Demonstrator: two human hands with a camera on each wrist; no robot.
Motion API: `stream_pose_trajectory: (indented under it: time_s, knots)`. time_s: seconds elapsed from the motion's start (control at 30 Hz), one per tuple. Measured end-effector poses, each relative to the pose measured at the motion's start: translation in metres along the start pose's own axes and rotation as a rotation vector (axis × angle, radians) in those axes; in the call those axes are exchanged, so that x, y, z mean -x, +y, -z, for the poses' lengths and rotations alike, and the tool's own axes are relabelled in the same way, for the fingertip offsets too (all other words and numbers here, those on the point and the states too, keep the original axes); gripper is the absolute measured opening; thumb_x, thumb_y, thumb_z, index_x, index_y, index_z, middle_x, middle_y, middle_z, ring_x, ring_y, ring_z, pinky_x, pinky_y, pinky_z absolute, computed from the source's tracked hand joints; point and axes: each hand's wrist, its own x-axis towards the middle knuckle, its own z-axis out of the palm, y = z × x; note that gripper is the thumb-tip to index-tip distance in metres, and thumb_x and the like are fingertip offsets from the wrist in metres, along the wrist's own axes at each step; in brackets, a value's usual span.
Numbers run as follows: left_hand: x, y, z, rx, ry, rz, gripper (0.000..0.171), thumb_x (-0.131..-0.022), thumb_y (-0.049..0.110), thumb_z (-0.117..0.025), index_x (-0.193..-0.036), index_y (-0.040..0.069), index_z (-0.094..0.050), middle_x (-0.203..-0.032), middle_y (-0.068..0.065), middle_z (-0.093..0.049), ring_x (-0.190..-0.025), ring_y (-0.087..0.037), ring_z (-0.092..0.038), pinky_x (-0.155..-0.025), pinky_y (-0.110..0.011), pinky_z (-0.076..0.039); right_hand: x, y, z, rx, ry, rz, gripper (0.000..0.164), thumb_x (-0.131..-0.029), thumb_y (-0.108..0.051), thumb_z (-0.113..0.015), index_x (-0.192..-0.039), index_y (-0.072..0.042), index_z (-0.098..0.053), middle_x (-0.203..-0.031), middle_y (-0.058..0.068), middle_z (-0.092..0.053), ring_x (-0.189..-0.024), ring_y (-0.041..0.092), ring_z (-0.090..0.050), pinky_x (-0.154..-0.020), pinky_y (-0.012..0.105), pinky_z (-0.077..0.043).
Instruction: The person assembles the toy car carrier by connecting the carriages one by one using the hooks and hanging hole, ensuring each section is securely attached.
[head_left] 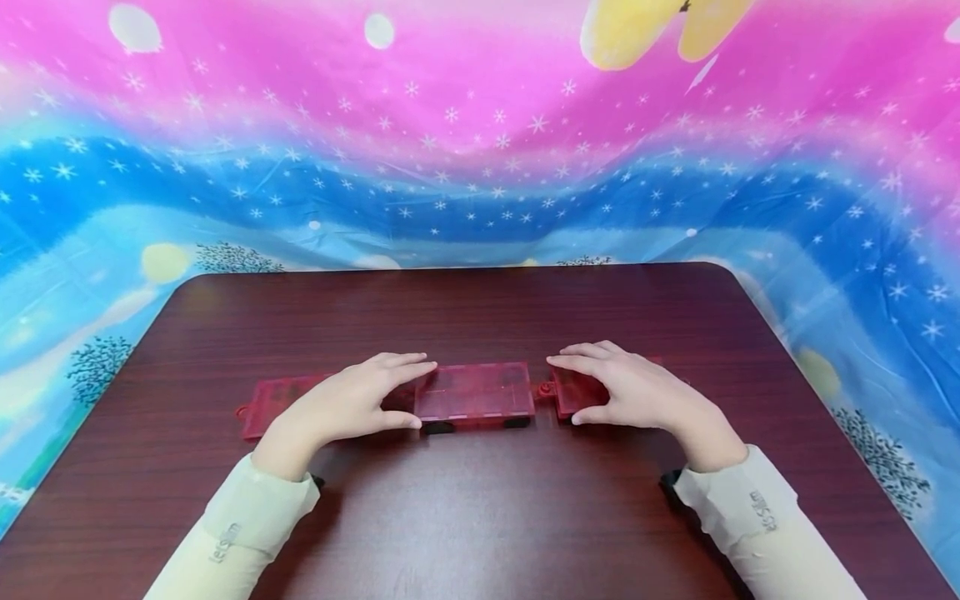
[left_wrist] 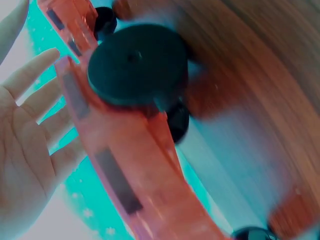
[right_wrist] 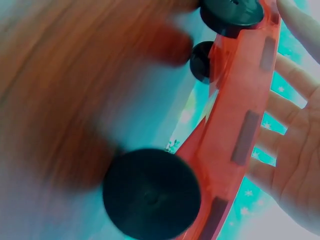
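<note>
Three see-through red wagons with black wheels stand in a row on the table: a left wagon (head_left: 277, 400), a middle wagon (head_left: 476, 390) and a right wagon (head_left: 572, 392). A ring coupling (head_left: 546, 389) shows between the middle and right ones. My left hand (head_left: 348, 404) hovers over the left wagon, thumb and fingers spread at the middle wagon's left end. Over the right wagon, partly hiding it, is my right hand (head_left: 637, 387), also spread. Both wrist views show straight fingers beyond a red side and a black wheel (left_wrist: 137, 65); whether they touch I cannot tell.
The dark wooden table (head_left: 480, 517) has rounded far corners. Behind it hangs a pink and blue cloth (head_left: 480, 167) with snowflakes, also running down both sides. A hook or ring (head_left: 242, 412) sticks out at the row's left end.
</note>
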Motion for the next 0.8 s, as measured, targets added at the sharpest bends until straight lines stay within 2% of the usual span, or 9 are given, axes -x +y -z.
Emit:
stream_pose_trajectory:
  time_s: [0.57,0.8]
  knots:
    - [0.032,-0.024,0.013,-0.023,0.065,0.078,0.074,-0.086,0.040,-0.076,-0.149,0.014,-0.047,-0.155,-0.013,-0.044,-0.141,-0.035,-0.041,-0.110,-0.055,-0.041,-0.035,-0.028,0.000,-0.097,-0.031,0.068,0.077,-0.082,-0.046,-0.079,-0.150,-0.029,-0.046,-0.152,-0.001,-0.046,-0.139,0.023,-0.042,-0.105,0.046,-0.048]
    - [0.050,-0.033,0.016,0.016,0.092,0.135,0.075,-0.086,0.045,-0.075,-0.149,0.015,-0.047,-0.153,-0.015,-0.045,-0.140,-0.038,-0.042,-0.109,-0.058,-0.040,-0.051,-0.042,-0.005,-0.106,-0.057,0.102,0.076,-0.083,-0.046,-0.078,-0.150,-0.030,-0.045,-0.152,-0.002,-0.045,-0.139,0.021,-0.041,-0.105,0.044,-0.049]
